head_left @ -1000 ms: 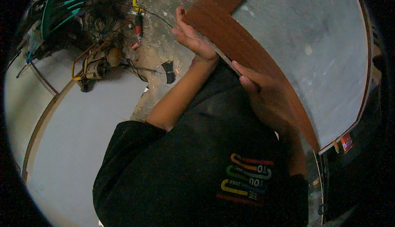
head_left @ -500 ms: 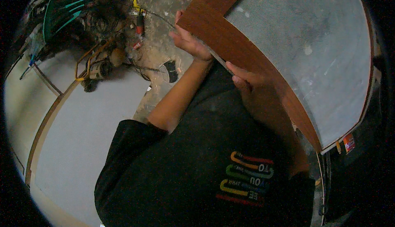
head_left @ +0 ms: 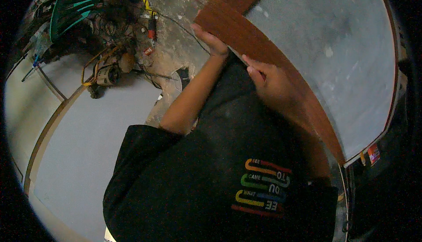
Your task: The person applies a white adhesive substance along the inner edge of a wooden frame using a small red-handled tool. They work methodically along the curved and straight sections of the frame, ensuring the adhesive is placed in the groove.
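A large framed panel with a pale grey sheet fills the upper right. Its brown wood-look frame has a corner near my left hand. That hand lies against the frame's lower edge with a digit stretched out; its other fingers are partly hidden behind the frame. Further along the same edge, my right hand grips the frame between thumb and forefinger. The rest of its fingers are out of sight. A thin pale strip shows along the edge between the two hands.
A white board with a brown border spreads on the left. Beyond it are a yellow-handled machine, a green plastic chair and tangled cables. A red-and-black tool lies on the stained concrete floor.
My left hand has drawn in against the frame edge, and less of its fingers shows. The right hand keeps its grip and has shifted slightly. The view has moved a little.
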### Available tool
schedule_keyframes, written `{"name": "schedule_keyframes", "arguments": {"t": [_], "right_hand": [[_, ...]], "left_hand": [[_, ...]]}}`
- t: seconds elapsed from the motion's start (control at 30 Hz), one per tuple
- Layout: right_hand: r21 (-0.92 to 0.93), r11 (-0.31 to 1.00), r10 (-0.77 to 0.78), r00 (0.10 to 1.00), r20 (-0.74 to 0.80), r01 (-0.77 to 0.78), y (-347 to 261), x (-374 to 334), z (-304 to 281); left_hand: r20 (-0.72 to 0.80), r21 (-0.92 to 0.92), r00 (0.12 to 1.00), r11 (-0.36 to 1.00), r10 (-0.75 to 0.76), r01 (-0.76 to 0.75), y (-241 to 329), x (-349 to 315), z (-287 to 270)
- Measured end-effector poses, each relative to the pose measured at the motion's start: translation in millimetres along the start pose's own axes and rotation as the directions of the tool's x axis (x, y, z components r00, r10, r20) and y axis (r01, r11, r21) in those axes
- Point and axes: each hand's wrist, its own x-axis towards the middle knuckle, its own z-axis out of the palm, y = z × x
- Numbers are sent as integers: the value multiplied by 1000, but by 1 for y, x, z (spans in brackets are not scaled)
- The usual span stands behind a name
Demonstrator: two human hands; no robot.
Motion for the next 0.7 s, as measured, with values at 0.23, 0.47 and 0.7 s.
{"name": "schedule_keyframes", "arguments": {"t": [0.23,0.47,0.7], "right_hand": [[-34,999,25,999,24,-24,-10,-33,-10],[-44,993,108,994,1,-108,3,-34,-13],[-44,999,-1,1000,-18,0,16,-14,-4]], "left_hand": [[-174,12,983,998,-66,70,29,-42,31],[-83,-32,992,996,-90,87,17,-43,45],[23,-2,998,998,-66,66,18,-34,42]]}}
